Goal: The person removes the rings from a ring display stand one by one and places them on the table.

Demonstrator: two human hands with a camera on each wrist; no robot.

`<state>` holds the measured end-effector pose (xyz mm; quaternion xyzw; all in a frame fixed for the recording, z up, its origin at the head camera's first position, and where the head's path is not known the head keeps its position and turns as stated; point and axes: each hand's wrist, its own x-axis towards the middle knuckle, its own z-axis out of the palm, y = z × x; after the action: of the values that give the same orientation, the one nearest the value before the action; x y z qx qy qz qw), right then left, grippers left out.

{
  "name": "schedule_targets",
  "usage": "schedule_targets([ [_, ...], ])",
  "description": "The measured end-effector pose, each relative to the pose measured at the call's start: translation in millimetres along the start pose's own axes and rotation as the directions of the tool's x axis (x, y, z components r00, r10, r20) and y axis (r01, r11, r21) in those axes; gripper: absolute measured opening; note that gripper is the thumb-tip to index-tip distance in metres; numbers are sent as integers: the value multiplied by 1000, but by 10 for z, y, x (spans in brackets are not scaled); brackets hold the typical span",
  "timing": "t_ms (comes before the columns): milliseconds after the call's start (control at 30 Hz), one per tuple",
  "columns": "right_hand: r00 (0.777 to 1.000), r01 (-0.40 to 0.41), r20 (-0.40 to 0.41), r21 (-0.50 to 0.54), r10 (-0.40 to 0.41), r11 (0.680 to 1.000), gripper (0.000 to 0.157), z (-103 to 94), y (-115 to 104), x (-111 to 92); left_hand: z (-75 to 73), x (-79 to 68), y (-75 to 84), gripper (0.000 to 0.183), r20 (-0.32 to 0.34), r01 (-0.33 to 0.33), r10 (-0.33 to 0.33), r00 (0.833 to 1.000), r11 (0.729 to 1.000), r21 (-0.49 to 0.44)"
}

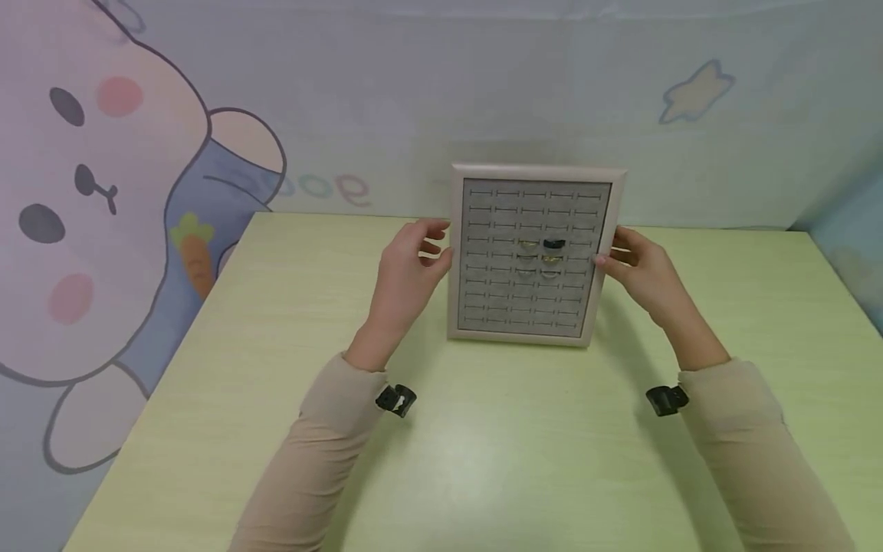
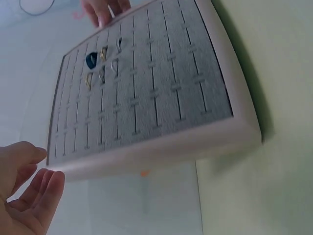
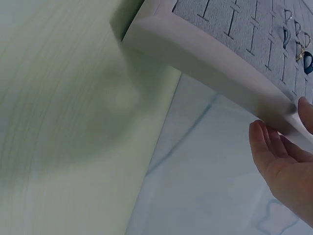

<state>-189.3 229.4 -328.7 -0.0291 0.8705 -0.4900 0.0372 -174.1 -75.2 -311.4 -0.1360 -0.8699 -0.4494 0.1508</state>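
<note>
A ring display board [image 1: 483,307] with a pale frame and a slotted grey pad stands upright, leaning slightly back, on the table. Several rings sit in its middle slots, among them a dark wide ring [image 1: 554,244] and a gold ring [image 1: 551,259]. My right hand [image 1: 647,276] holds the board's right side, thumb on the front of the frame and fingers [image 3: 264,142] along its side. At the left side is my left hand [image 1: 407,272], its relaxed fingers and thumb at the frame's edge; whether they touch it is hard to tell.
The board stands on a pale yellow-green table [image 1: 483,460] near its back edge. Behind hangs a cloth backdrop [image 1: 386,84] printed with a cartoon animal, a carrot and a star. A black wrist mount [image 1: 396,400] sits at the left cuff, another [image 1: 667,400] at the right.
</note>
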Motion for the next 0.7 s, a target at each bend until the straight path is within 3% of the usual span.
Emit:
schedule_targets([
  [200, 1000, 15, 3, 39, -15, 999, 57, 42, 23, 31, 190, 26, 86, 33, 91, -12, 15, 996, 1000, -29],
  [400, 1000, 15, 7, 78, -15, 997, 57, 66, 61, 40, 392, 60, 118, 33, 161, 71, -56, 985, 993, -89],
  [700, 1000, 17, -14, 67, -16, 998, 57, 102, 45, 17, 607, 96, 198, 30, 149, 50, -35, 988, 993, -103],
])
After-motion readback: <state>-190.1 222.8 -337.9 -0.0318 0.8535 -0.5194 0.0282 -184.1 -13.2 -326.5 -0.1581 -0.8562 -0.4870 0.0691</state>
